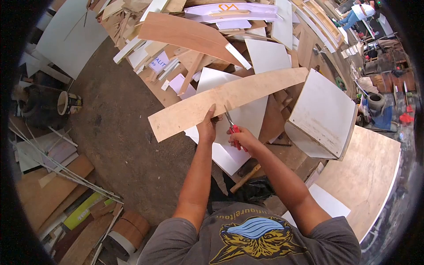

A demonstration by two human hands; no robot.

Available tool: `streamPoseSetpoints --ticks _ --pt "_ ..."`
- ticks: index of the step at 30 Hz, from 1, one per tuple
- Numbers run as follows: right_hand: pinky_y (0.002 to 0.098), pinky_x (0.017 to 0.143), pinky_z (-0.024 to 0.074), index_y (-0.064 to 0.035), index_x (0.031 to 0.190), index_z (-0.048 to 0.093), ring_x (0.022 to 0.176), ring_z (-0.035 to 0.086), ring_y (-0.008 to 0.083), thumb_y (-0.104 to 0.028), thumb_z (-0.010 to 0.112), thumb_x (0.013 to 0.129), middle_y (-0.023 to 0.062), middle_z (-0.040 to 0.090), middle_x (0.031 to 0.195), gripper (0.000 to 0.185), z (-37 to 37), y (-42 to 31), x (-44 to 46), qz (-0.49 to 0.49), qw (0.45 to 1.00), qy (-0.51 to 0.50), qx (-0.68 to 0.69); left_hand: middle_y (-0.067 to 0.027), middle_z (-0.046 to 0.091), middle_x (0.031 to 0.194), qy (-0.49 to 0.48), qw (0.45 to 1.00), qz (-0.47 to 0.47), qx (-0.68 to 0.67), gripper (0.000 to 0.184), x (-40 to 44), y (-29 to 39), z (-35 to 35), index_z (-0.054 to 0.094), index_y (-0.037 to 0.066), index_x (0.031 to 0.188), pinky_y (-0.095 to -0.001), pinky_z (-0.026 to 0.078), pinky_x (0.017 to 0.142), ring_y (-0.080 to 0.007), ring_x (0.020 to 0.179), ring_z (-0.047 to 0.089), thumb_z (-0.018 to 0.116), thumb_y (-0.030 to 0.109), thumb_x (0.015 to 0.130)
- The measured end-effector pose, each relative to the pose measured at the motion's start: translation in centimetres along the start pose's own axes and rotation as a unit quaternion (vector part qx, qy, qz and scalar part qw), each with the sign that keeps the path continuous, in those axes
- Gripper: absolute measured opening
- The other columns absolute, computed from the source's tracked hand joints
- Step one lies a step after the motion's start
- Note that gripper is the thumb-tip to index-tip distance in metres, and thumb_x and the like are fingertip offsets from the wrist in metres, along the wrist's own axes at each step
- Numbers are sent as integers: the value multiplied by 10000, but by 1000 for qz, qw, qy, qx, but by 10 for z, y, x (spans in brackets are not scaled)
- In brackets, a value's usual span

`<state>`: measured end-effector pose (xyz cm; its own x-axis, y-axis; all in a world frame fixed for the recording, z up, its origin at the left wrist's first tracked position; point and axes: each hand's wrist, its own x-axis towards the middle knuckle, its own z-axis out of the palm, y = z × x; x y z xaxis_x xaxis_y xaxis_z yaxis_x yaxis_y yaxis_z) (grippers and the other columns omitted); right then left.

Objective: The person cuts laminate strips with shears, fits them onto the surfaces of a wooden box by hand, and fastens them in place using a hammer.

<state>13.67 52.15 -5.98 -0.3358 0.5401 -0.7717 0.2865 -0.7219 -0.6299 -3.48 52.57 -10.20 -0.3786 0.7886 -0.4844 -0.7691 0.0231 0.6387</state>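
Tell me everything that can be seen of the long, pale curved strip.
The strip looks like thin plywood, tan with small dark marks. Its long edges bow away from the person; it narrows toward the right end. It lies slantwise above scrap boards, broad face up. The left hand grips its near edge, thumb on top. Red-handled pliers or snips overlap that edge; contact is unclear.

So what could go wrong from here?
The tips of the red-handled tool sit near the left hand; a slip might nick it. The long curved panel is gripped at one spot, so it could twist. Its right end looks close to the white boxy piece and might catch.
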Motion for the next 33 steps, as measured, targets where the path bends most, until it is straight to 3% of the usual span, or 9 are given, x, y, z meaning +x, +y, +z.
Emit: streamPoseSetpoints --ticks 3,6,9,12,18,21,27,33 --pt "308 485 417 -11 1181 641 569 557 146 -147 700 816 59 625 776 394 -1 -4 3 -7 1000 0 3 -83 723 1055 -11 1000 1 -5 330 -2 3 2 640 31 1233 -352 580 673 -204 804 697 777 163 963" --pt "316 697 525 34 1256 615 762 656 168 -121 703 838 74 667 889 454 -4 -13 -2 9 1000 -28 11 -80 725 1060 19 1000 -6 6 317 -4 2 3 645 34 1231 -354 583 675 -205 816 704 771 159 968" --pt "305 517 438 -12 1196 629 642 602 147 -148 690 828 49 630 791 396 -2 -10 2 -4 1000 -12 10 -76 712 1154 -17 1000 -7 -16 366 4 -2 -4 613 62 1299 -362 586 643 -214 904 720 758 93 965" --pt "315 713 532 32 1271 612 770 656 169 -129 701 844 74 671 910 465 -5 -13 0 15 999 -29 -3 -88 727 1087 -5 1000 13 -10 320 0 -3 -1 649 31 1249 -355 589 683 -210 821 709 762 151 974" --pt "310 717 533 29 1278 611 776 655 168 -130 699 843 74 672 917 472 -7 -9 6 11 999 -39 4 -86 726 1103 7 1000 2 -2 335 0 -2 0 646 32 1259 -350 594 684 -212 812 708 769 145 970" --pt "309 525 451 -40 1094 636 654 605 148 -157 689 835 40 630 800 289 -3 -6 7 -5 1000 -9 23 -87 724 1106 -2 1000 1 -1 342 1 -1 -2 646 33 1260 -350 593 683 -212 810 706 776 144 964" --pt "310 501 433 -78 992 637 591 566 142 -169 681 838 17 598 741 184 -2 -3 12 -13 1000 -7 14 -89 725 1112 15 1000 -1 -4 354 3 -4 -1 635 29 1272 -362 594 663 -215 806 708 775 129 962" --pt "323 423 386 -65 874 630 550 544 134 -171 672 827 20 582 705 123 2 -5 12 -26 995 51 -78 -94 722 1106 -1 1000 4 -11 355 7 -8 -7 624 32 1276 -366 592 644 -223 776 706 768 121 964"
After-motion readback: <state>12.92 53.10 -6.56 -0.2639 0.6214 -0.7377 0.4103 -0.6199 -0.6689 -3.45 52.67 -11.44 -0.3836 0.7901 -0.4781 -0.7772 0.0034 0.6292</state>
